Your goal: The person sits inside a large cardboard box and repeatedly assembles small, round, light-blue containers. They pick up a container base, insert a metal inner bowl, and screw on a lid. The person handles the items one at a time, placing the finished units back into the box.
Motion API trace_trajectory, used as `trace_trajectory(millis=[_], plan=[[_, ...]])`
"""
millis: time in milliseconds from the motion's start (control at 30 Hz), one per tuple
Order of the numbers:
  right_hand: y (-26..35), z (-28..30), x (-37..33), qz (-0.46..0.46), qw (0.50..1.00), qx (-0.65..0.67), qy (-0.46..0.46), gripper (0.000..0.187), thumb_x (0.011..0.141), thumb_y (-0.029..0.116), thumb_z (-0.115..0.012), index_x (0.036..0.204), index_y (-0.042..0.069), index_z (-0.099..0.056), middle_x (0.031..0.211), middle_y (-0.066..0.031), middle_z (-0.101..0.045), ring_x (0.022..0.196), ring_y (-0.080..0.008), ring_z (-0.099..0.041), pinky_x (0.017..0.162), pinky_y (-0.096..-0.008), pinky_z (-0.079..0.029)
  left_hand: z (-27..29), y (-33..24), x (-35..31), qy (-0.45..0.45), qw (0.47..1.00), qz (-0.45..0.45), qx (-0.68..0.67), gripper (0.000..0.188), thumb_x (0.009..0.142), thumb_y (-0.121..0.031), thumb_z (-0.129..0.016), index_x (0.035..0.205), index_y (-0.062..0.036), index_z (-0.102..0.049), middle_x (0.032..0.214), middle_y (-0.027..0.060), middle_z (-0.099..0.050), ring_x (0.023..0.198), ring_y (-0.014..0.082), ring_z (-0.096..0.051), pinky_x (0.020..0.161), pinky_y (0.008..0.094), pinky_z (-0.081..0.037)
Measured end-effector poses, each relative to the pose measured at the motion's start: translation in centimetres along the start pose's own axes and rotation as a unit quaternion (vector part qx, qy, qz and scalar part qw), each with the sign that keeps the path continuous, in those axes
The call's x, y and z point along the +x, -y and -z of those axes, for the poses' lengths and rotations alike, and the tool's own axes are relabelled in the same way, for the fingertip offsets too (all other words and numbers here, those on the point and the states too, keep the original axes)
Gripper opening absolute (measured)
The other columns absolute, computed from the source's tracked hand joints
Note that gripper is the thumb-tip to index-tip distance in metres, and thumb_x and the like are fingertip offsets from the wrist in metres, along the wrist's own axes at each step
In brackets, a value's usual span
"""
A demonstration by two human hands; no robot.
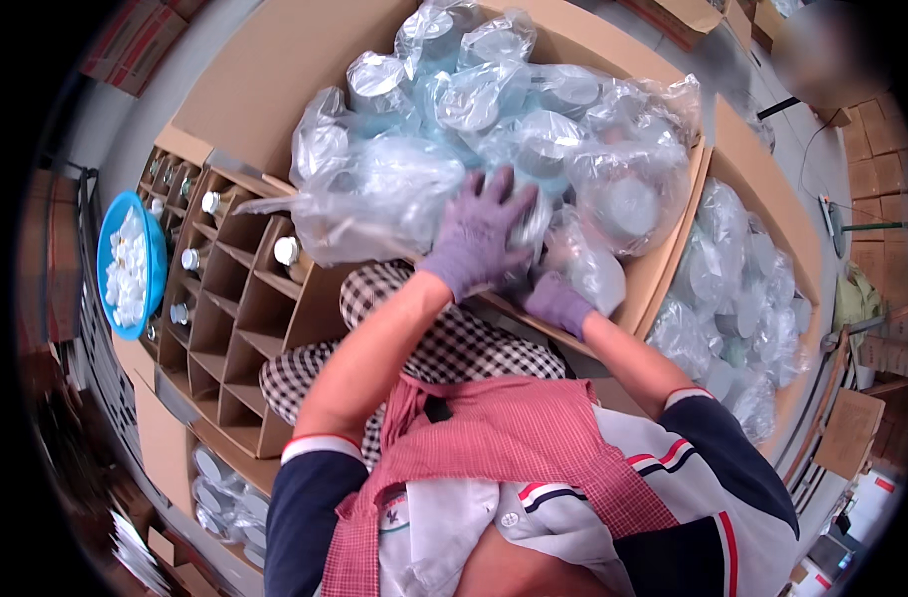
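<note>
A big cardboard box (663, 274) in front of me is heaped with clear, round-based containers (474, 99) in thin plastic bags. Purple-grey gloves cover both hands. My left hand (482, 234) lies over the bagged pieces at the near side of the heap, its fingers spread and gripping nothing that I can see. Close to its right, my right hand (561, 303) reaches down inside the near wall of the box. Beside that hand sits a bagged clear container (591, 269). The right fingers are mostly hidden, so their hold does not show.
On the left stands a divided carton (210, 323) with several white-capped bottles (288, 251) in its cells. Beyond it is a blue basin (159, 261) of white caps (128, 269). Another box of bagged containers (737, 298) is at the right. Checkered cloth (444, 343) covers my lap.
</note>
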State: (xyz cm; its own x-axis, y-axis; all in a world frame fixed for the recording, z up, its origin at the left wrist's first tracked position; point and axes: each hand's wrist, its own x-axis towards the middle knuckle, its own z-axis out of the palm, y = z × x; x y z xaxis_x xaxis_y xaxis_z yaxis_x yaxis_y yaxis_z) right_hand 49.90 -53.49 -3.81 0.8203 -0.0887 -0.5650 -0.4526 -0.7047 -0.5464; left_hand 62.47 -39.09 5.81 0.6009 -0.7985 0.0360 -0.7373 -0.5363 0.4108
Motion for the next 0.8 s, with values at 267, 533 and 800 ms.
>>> trace_trajectory(millis=[267,533,800], plan=[[2.8,5.0,-1.6,0.249,0.921,-0.238,-0.184,0.071,0.073,0.044,-0.071,0.137,0.024,-0.047,0.147,-0.0093,-0.037,0.135,-0.0389,-0.03,0.101,-0.0682,-0.023,0.0,7.8,6.0,-0.024,0.739,0.308,-0.599,0.044,0.087,-0.022,-0.055,0.127,-0.0028,-0.053,0.125,0.0204,-0.057,0.102,0.0266,-0.063,0.089,0.0354,-0.05],[1.1,5.2,-2.0,0.272,0.902,-0.292,-0.167,0.076,0.059,0.036,-0.074,0.131,0.026,-0.052,0.144,-0.0025,-0.043,0.131,-0.035,-0.036,0.099,-0.0678,-0.026,-17.5,13.9,9.9,0.146,0.955,0.235,-0.103,0.058,0.084,-0.038,-0.057,0.132,-0.0059,-0.05,0.134,0.0225,-0.05,0.121,0.0376,-0.052,0.102,0.0439,-0.041],[-0.6,4.0,-1.6,0.281,0.899,-0.253,-0.221,0.066,0.068,0.037,-0.069,0.131,0.024,-0.054,0.144,-0.0059,-0.043,0.13,-0.037,-0.038,0.102,-0.0678,-0.023,5.8,4.3,7.5,0.047,0.988,0.136,-0.064,0.043,0.078,-0.03,-0.067,0.103,0.0038,-0.063,0.102,0.0235,-0.066,0.094,0.0359,-0.065,0.086,0.0396,-0.05]])
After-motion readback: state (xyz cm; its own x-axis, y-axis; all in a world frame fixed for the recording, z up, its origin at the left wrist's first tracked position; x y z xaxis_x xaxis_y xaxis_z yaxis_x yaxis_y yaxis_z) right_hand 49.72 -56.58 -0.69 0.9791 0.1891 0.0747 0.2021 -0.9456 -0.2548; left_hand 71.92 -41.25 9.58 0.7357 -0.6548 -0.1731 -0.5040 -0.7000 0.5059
